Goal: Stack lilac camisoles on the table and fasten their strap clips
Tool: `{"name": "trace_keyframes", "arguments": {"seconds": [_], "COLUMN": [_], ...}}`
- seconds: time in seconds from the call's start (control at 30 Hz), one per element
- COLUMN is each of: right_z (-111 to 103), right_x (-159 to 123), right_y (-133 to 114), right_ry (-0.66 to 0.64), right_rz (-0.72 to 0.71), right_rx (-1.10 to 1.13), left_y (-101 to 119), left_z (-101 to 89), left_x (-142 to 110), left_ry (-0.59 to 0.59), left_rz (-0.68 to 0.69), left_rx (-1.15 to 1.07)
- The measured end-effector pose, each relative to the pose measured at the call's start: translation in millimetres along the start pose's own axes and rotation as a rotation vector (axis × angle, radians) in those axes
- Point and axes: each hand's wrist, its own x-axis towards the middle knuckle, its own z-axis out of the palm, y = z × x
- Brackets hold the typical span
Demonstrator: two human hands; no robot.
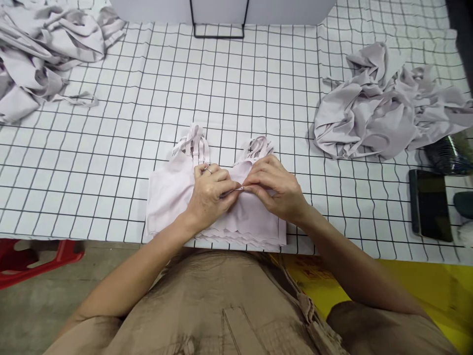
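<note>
A stack of pale pink bras (pixel 168 192) lies flat near the table's front edge, their thin straps (pixel 195 143) bunched at the top. Over the middle of the stack, my left hand (pixel 212 190) is closed in a pinch, a ring on one finger. My right hand (pixel 277 187) pinches from the other side, its fingertips almost meeting the left ones. Between them runs a thin pale strip (pixel 241 188), held at both ends. Whether it is a strap or an edge of the top bra I cannot tell, as fingers cover most of it.
Crumpled pale garments (pixel 55 44) are heaped at the far left, and another heap (pixel 380 108) lies at the right. Near the right edge are a black phone (pixel 430 204) and a dark coiled item (pixel 449 155). A white panel with a black wire stand (pixel 219 36) is at the back.
</note>
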Motion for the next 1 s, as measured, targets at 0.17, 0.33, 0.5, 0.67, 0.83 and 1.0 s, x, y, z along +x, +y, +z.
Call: {"name": "trace_keyframes", "arguments": {"seconds": [0.17, 0.33, 0.5, 0.67, 0.83, 1.0], "right_z": [-2.8, -5.6, -3.6, -6.4, -4.6, 3.8], "right_x": [1.5, 5.7, 1.0, -5.6, 1.7, 5.0], "right_y": [0.2, -4.4, 2.2, 8.9, -3.1, -3.3], "right_ry": [-0.053, -0.107, -0.095, 0.003, 0.072, 0.073], "right_rz": [-0.048, -0.110, -0.121, -0.097, -0.078, -0.117], "right_rx": [-0.071, -0.193, -0.216, -0.180, -0.101, -0.068], "left_y": [-1.9, -2.4, -1.0, -2.4, -3.3, -4.5], "left_z": [-1.1, -1.1, -5.2, -8.6, -3.3, 0.6], "left_x": [0.0, -0.5, -0.2, 0.3, -0.3, -0.8], "left_ry": [-0.025, -0.001, 0.006, 0.005, 0.070, 0.165], "left_rz": [0.018, 0.053, 0.037, 0.013, 0.092, 0.178], "left_rx": [-0.006, -0.024, -0.027, -0.053, -0.011, 0.017]}}
